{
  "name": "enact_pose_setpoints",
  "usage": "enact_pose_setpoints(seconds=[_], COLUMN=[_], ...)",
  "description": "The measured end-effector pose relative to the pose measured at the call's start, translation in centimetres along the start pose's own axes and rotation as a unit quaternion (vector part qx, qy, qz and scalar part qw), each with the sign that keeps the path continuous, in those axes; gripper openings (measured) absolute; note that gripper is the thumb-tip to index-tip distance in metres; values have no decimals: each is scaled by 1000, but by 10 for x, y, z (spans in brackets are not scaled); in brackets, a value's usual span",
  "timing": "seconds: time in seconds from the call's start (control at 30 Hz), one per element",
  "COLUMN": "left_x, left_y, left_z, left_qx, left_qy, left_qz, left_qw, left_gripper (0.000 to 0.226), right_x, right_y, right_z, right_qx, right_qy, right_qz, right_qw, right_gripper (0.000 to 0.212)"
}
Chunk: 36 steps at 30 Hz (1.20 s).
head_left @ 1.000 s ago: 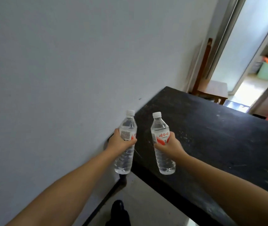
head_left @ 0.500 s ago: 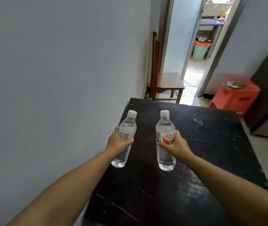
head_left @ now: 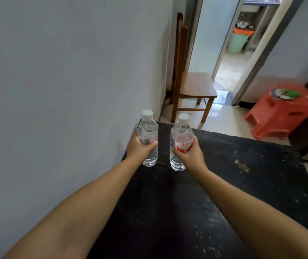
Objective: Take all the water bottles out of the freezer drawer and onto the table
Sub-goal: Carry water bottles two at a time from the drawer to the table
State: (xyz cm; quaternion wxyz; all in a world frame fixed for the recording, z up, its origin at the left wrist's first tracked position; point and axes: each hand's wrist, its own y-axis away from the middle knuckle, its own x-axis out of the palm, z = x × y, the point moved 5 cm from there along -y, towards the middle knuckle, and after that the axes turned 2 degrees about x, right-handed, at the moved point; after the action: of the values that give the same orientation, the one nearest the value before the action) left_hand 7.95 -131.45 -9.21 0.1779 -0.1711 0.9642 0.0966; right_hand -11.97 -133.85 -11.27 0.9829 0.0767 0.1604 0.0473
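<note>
Two clear water bottles with white caps stand upright over the far left part of the black table (head_left: 233, 184). My left hand (head_left: 140, 148) grips the left water bottle (head_left: 147, 128) around its middle, close to the wall. My right hand (head_left: 189, 154) grips the right water bottle (head_left: 181, 133) over its red and white label. The bottle bases are at or just above the table top; I cannot tell whether they touch it. The freezer drawer is out of view.
A grey wall (head_left: 65, 81) runs along the table's left side. Beyond the far edge stand a wooden chair (head_left: 192, 85) and a red plastic stool (head_left: 284, 111) with small items on top. A doorway behind shows a green bin (head_left: 237, 43).
Both hands have carried the bottles forward over the table toward its far left corner and lowered them. The view has swung round to face the table and doorway squarely.
</note>
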Motion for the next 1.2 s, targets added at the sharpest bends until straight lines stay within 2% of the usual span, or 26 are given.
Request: enact_pose_setpoints(seconds=[0.2, 0.3, 0.57, 0.67, 0.73, 0.8, 0.87, 0.93, 1.0, 1.1, 1.2], left_x=[16, 16, 23, 24, 17, 8, -3, -11, -22, -41, -57], left_y=[-46, -55, -61, -57, -48, -40, -24, -9, 13, 43, 76], left_z=[15, 29, 32, 38, 39, 40, 33, 26, 12, -12, -24], left_qx=[38, 43, 40, -2, -34, -60, -67, -80, -68, -16, 23], left_qy=[3, 21, 8, 23, 7, -31, -64, -101, -132, -172, -213], left_qz=[-26, -39, -8, 13, 3, -4, 14, 38, 57, 36, 30], left_qw=[999, 998, 999, 1000, 999, 998, 996, 991, 987, 984, 976], left_gripper=[64, 71, 78, 82, 83, 78, 68, 58, 46, 28, 18], right_x=[13, 15, 14, 14, 9, -1, -14, -24, -34, -40, -33], right_y=[-55, -63, -60, -56, -44, -34, -20, -7, 11, 39, 75], right_z=[-14, -22, -25, -32, -39, -46, -43, -32, -14, 16, 41], right_qx=[-16, -16, -16, 20, 85, 164, 216, 229, 201, 151, 128], right_qy=[-16, -40, -32, -28, 3, 74, 149, 199, 246, 291, 308], right_qz=[-21, -48, -44, 0, 15, 20, 37, 68, 83, 78, 83], right_qw=[1000, 998, 998, 999, 996, 983, 964, 950, 945, 941, 939], right_gripper=[75, 75, 81, 91, 103, 104, 97, 83, 64, 36, 25])
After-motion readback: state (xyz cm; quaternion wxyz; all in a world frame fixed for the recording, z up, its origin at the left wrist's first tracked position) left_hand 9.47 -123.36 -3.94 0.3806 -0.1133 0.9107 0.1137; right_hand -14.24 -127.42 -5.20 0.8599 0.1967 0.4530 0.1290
